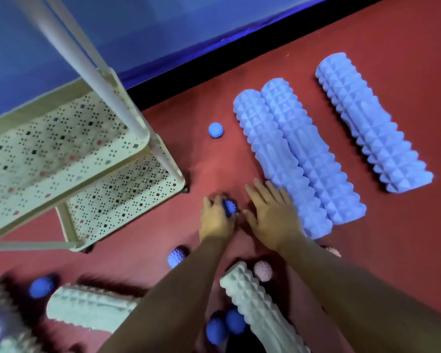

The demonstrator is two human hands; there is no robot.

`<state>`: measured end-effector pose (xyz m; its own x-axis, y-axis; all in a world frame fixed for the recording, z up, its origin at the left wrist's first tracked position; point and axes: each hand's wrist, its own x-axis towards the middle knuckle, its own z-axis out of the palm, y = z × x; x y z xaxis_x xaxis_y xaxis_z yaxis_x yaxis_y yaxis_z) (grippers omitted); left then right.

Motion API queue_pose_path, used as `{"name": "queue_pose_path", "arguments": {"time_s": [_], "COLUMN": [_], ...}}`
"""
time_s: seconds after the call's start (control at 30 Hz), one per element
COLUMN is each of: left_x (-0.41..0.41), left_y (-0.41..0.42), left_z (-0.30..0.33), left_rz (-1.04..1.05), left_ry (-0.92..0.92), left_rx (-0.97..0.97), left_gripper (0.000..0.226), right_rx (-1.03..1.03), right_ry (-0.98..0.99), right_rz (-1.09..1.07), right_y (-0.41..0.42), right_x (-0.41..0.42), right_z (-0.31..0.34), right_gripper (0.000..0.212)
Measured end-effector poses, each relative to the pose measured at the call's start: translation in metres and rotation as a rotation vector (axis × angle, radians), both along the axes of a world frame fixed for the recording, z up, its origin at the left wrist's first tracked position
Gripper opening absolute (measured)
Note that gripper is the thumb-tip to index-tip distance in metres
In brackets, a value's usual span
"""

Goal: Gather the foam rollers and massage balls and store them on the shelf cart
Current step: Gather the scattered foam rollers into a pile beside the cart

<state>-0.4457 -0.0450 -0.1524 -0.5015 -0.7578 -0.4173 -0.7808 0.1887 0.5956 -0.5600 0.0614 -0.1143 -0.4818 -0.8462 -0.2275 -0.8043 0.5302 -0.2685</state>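
The left hand (215, 220) curls its fingers around a small blue spiked massage ball (230, 206) on the red floor, near the right corner of the cream perforated metal shelf cart (127, 159). The right hand (270, 215) lies flat with fingers spread, just beside the nearest lilac ridged foam roller (278, 159). Risk: the round ball could slip from a shallow grip and roll under the cart.

a bare strip of red floor (214, 161) runs between the shelf cart (127, 174) on the left and two touching blue foam rollers (298, 154) on the right; one spiky blue ball (216, 130) sits in it. nearer the person, white rollers (260, 309) and scattered balls (176, 258) crowd the floor. the cart's shelves lie open from above between its posts (87, 62).
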Motion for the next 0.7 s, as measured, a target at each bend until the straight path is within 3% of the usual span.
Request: {"name": "queue_pose_path", "arguments": {"time_s": [0.13, 0.23, 0.33, 0.5, 0.7], "left_x": [0.007, 0.022, 0.061, 0.203, 0.425], "left_y": [0.004, 0.007, 0.017, 0.051, 0.089], "left_z": [0.004, 0.031, 0.078, 0.164, 0.229], "left_rz": [-0.109, -0.108, -0.007, 0.008, 0.454], "left_ry": [-0.083, -0.045, 0.016, -0.075, -0.204], "left_rx": [0.077, 0.107, 0.092, 0.058, 0.064], "left_gripper": [0.060, 0.068, 0.054, 0.042, 0.048], "right_rx": [0.062, 0.102, 0.143, 0.143, 0.036], "right_ry": [-0.097, -0.119, -0.128, -0.113, -0.132], "right_rz": [0.008, 0.005, 0.041, 0.226, 0.487], "right_y": [0.018, 0.032, 0.046, 0.049, 0.050], "right_x": [0.018, 0.031, 0.055, 0.137, 0.298], "right_z": [0.018, 0.042, 0.077, 0.159, 0.251], "right_gripper": [0.086, 0.078, 0.067, 0.067, 0.064]}}
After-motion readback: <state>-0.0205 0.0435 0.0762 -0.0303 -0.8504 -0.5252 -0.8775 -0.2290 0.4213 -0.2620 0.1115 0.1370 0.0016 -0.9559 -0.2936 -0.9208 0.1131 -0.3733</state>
